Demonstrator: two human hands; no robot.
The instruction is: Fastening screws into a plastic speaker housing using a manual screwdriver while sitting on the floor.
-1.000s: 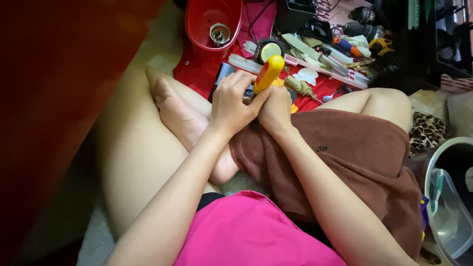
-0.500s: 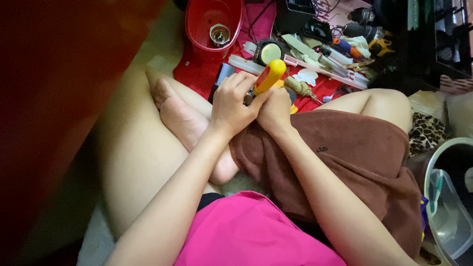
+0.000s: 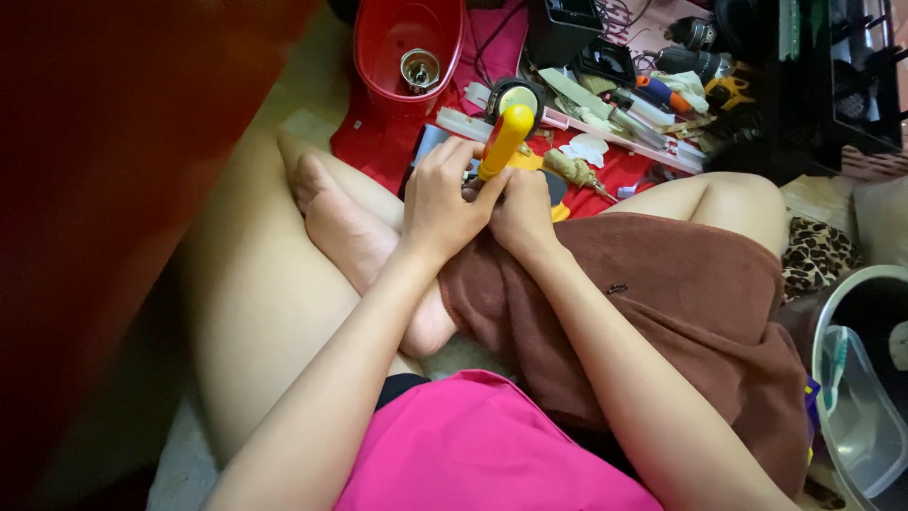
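I sit cross-legged on the floor with both hands together over my lap. My right hand (image 3: 523, 210) grips a yellow-handled screwdriver (image 3: 503, 141) that points down and toward me, its handle sticking up past the fingers. My left hand (image 3: 442, 201) is curled around a small dark object held against the screwdriver's tip; my fingers hide most of that object. A brown cloth (image 3: 662, 293) covers my right thigh just below the hands.
A red plastic housing (image 3: 407, 43) with a metal fitting inside lies ahead on the floor. Behind the hands lie scattered tools, a power drill (image 3: 695, 38), white strips and cables on a red mat. A clear container (image 3: 856, 416) sits at the right edge.
The screwdriver handle has tilted slightly between frames while both hands stay pressed together over the same spot.
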